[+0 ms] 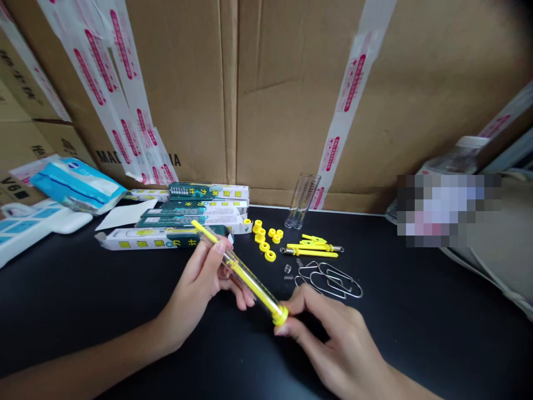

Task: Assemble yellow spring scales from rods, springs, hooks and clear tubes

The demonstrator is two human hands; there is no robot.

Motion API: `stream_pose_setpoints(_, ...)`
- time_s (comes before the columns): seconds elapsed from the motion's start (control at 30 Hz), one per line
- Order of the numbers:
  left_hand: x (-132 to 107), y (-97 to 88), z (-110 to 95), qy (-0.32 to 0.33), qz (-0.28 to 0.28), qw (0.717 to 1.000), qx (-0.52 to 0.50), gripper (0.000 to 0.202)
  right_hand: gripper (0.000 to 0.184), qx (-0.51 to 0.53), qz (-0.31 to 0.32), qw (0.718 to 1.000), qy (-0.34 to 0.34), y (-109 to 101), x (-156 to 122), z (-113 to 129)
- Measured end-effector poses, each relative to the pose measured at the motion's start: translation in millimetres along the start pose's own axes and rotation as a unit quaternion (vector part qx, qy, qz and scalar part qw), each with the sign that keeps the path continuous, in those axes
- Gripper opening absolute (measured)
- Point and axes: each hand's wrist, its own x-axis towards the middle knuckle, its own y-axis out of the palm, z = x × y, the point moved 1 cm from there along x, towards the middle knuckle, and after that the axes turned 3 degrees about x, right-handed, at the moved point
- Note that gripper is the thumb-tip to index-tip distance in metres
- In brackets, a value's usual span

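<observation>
My left hand grips a transparent plastic tube near its upper end, and a yellow rod sticks out of that end. The rod runs down inside the tube. My right hand pinches the yellow cap on the tube's lower end between thumb and fingers. Just beyond the hands lie several yellow plastic rings, yellow rods with metal ends, small metal springs and large wire paper clips.
Two transparent tubes stand at the back of the black tabletop. Several white and green boxes lie at the left, near a blue packet. Taped cardboard cartons form the back wall. A pixelated patch hides something at the right.
</observation>
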Motion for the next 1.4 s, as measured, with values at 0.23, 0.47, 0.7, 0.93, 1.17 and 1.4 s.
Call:
stream_pose_setpoints(0.23,2.6,3.2,3.6,-0.076,0.035,0.996,-0.007,0.045,0.033,-0.098,0.040,0.977,-0.187,15.3,-0.4,9.1)
stream_pose_setpoints(0.47,6.5,0.8,7.2,-0.061,0.044,0.997,-0.012,0.044,0.012,-0.108,0.032,0.979,-0.169,13.1,-5.2,1.6)
stream_pose_setpoints(0.7,8.1,1.1,3.5,-0.036,0.002,0.999,-0.007,0.044,0.008,-0.112,0.019,0.989,-0.095,13.3,-2.2,-0.9)
stream_pose_setpoints(0.93,7.8,-1.9,-1.1,0.058,-0.048,0.997,-0.026,0.029,0.013,-0.059,0.003,0.997,0.050,7.8,6.2,-11.7)
stream_pose_setpoints(1.17,10.4,-1.9,-5.9,0.015,-0.073,0.997,0.011,0.073,0.005,-0.038,0.036,0.997,0.061,6.5,5.4,-7.6)
stream_pose_setpoints(1.4,9.3,-3.8,-8.8,-0.006,-0.100,0.994,0.054,0.111,0.014,0.018,0.103,0.994,0.017,5.5,8.0,-1.4)
